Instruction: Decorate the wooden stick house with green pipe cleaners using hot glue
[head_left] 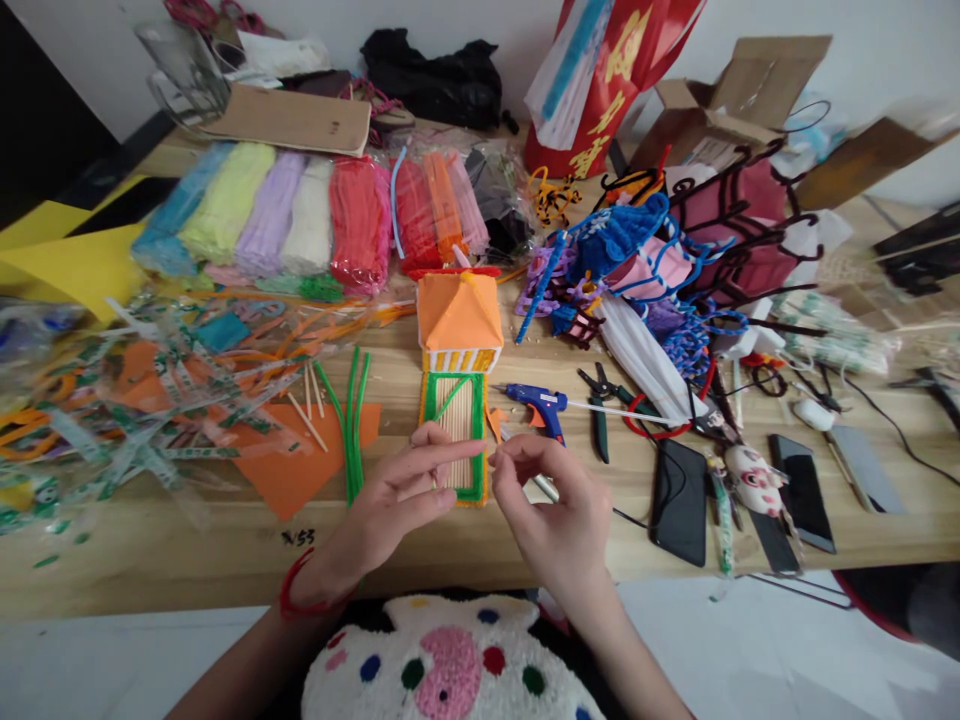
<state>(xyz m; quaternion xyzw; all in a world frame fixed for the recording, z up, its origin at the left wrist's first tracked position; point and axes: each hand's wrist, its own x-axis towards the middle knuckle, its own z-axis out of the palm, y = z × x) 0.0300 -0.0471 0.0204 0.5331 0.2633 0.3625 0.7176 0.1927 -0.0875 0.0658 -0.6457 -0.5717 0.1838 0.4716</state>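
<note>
My left hand hovers over the lower part of a small panel of thin wooden sticks edged with green and orange pipe cleaner. Its index finger stretches toward my right hand, thumb apart. The thumb and index finger of my right hand are pinched together at the panel's right edge; whatever they hold is too small to make out. A short green pipe cleaner piece slants across the sticks. Against the panel's far end stands a little house with an orange roof and white-and-yellow striped walls.
A blue glue gun and dark-handled pliers lie to the right, near phones. Green pipe cleaners and orange sheet are at left. Bagged pipe cleaner bundles and finished-looking lantern crafts sit behind.
</note>
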